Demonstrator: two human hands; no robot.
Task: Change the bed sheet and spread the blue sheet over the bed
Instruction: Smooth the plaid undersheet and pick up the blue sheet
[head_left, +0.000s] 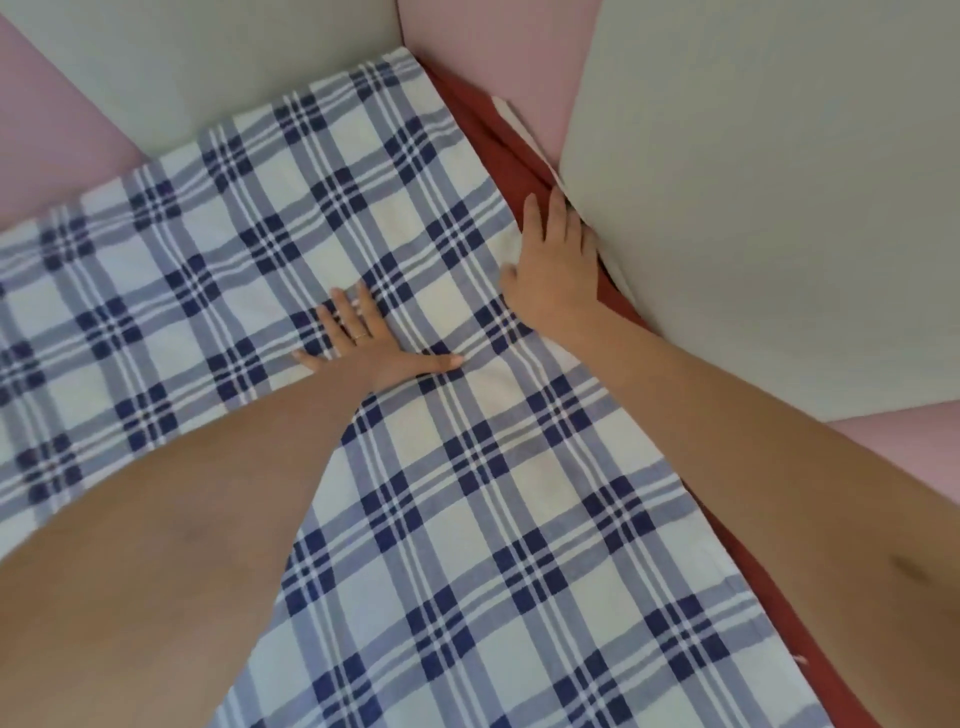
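The bed (488, 135), red underneath it seems, carries the blue checked sheet (467, 467) flat.

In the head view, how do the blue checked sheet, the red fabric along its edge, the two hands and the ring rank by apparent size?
1. blue checked sheet
2. red fabric
3. right hand and left hand: about alike, not ranked
4. ring

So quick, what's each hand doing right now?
Left hand: open, pressed flat on the sheet.
Right hand: open, fingers straight, resting at the sheet's edge.
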